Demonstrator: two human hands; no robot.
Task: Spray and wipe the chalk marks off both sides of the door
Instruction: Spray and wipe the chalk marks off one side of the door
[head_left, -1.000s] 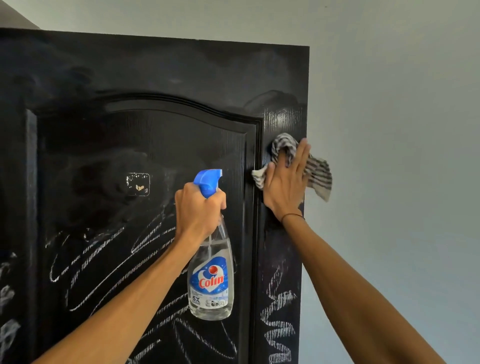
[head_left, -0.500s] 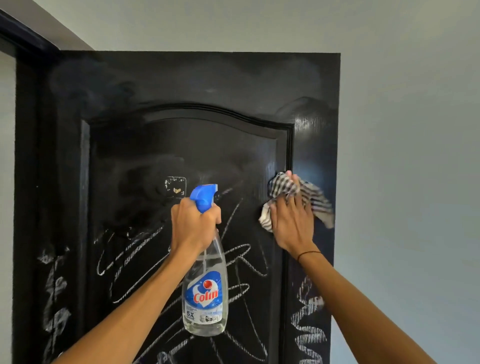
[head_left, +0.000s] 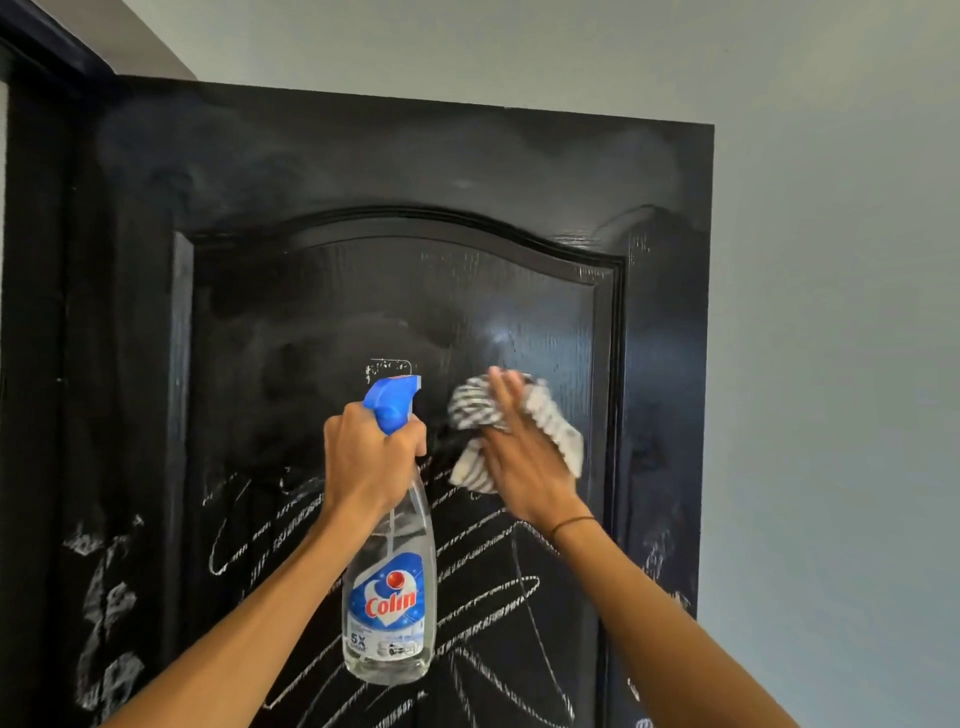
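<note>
Your right hand (head_left: 524, 457) presses the cloth (head_left: 540, 415) flat-fingered on the door (head_left: 363, 171); remaining chalk marks (head_left: 483, 597) lie directly below, left hand (head_left: 369, 457) gripping the spray bottle (head_left: 389, 587).

One door (head_left: 395, 171), black, filling left and centre of frame; one arched raised panel (head_left: 395, 312) at its centre. One spray bottle (head_left: 389, 597), clear with blue trigger head, lower centre. One striped cloth (head_left: 470, 410), right of bottle head. Two hands: left hand (head_left: 371, 457) at centre, right hand (head_left: 524, 467) just right of it. One thin wristband (head_left: 571, 522) on right wrist. One small square residue mark (head_left: 387, 366) above bottle. Chalk scribbles (head_left: 488, 587): many overlapping strokes across lower frame, number cannot be told.
</note>
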